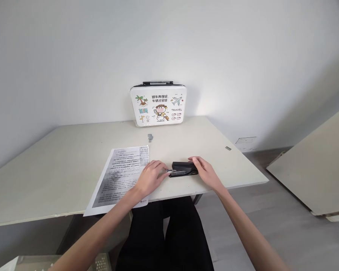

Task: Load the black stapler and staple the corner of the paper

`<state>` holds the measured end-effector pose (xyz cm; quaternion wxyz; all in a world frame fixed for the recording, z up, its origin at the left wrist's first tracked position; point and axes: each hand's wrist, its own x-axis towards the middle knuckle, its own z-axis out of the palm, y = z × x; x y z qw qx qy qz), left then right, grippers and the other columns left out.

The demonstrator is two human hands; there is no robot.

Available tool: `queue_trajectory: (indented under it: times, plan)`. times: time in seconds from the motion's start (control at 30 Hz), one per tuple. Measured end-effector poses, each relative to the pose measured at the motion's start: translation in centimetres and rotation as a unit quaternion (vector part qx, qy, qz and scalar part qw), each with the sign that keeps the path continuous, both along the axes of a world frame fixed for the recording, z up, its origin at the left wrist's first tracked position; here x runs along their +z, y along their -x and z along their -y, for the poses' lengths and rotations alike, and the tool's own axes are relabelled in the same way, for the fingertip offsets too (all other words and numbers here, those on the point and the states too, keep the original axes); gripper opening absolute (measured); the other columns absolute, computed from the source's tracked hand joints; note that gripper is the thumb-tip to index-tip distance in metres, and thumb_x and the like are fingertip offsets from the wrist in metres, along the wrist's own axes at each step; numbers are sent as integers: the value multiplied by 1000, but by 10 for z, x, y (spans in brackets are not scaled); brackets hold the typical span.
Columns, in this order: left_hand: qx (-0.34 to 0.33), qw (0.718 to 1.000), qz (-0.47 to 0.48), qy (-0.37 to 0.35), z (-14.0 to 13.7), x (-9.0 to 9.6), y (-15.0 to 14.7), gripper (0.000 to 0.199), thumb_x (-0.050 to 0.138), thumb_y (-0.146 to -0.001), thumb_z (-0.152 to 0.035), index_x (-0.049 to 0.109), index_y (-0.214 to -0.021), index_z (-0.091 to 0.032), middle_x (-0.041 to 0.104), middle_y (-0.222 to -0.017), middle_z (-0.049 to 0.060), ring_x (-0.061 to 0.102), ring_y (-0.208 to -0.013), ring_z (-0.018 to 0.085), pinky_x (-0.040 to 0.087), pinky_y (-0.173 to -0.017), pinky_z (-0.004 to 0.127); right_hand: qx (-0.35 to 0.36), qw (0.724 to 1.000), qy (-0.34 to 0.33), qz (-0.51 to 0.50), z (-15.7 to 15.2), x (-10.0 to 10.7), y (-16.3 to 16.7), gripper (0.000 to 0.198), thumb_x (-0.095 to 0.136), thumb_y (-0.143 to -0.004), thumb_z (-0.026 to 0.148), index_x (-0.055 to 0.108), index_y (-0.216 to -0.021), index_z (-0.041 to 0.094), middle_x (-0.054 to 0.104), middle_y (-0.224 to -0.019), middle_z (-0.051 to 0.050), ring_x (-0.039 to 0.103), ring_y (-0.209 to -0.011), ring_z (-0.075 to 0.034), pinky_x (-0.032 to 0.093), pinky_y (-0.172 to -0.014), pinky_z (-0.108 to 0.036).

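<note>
A black stapler (pixel 184 169) lies crosswise near the front edge of the table, with a metal part showing at its left end. My left hand (pixel 152 175) is closed at that end, thumb and fingers pinching near the metal part; what exactly lies between the fingertips is too small to make out. Around the stapler's right end my right hand (pixel 205 171) is closed, thumb on the near side and fingers behind. Partly under my left wrist is a printed sheet of paper (pixel 118 175), its lower edge reaching past the table's front edge.
A white case (pixel 159 107) with cartoon prints and a black handle stands against the wall at the back of the table (pixel 59 162). Small grey staple strips (pixel 150 137) lie in front of it, and another strip (pixel 228 148) rests near the right edge. A wall socket (pixel 245 140) is at right.
</note>
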<state>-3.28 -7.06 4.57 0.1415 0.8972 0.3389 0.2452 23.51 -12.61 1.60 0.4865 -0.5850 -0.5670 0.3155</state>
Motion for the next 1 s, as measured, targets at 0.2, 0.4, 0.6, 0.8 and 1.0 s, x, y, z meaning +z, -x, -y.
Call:
queue_trajectory:
  times: [0.2, 0.4, 0.6, 0.8, 1.0]
  plan:
    - [-16, 999, -46, 8, -6, 14, 34, 21, 56, -103, -43, 67, -106, -26, 72, -114, 7, 65, -115, 29, 51, -102, 47, -14, 1000, 3, 1, -2, -4, -1, 51, 45, -102, 68, 74, -118, 28, 75, -129, -8, 67, -121, -29, 50, -105, -41]
    - [98, 993, -68, 0, -70, 29, 36, 28, 55, -102, -48, 68, -112, -25, 75, -116, 6, 67, -114, 28, 52, -101, 42, -8, 1000, 10, -6, -4, -6, -1, 51, 43, -104, 66, 73, -121, 29, 75, -128, -7, 68, -120, -29, 50, -105, -42]
    - [268, 956, -115, 0, -159, 27, 8, 28, 61, -93, -42, 70, -107, -19, 74, -111, 15, 64, -116, 36, 47, -103, 49, -5, 1000, 14, -1, -5, -2, -1, 52, 43, -103, 68, 73, -121, 30, 76, -125, -7, 69, -115, -30, 53, -99, -41]
    - [325, 936, -136, 14, -186, 14, -10, 25, 66, -87, -38, 72, -87, -14, 67, -121, 27, 59, -122, 49, 40, -105, 62, -3, 1000, 20, -4, -6, -1, -2, 50, 43, -104, 66, 73, -117, 30, 77, -125, -7, 70, -114, -29, 54, -95, -39]
    - [237, 968, -84, 12, -152, 23, -3, 20, 61, -96, -37, 70, -93, -19, 71, -119, 15, 68, -111, 34, 48, -102, 48, -6, 1000, 20, -3, -5, -3, -2, 50, 44, -104, 66, 74, -121, 30, 76, -126, -6, 69, -113, -29, 54, -96, -40]
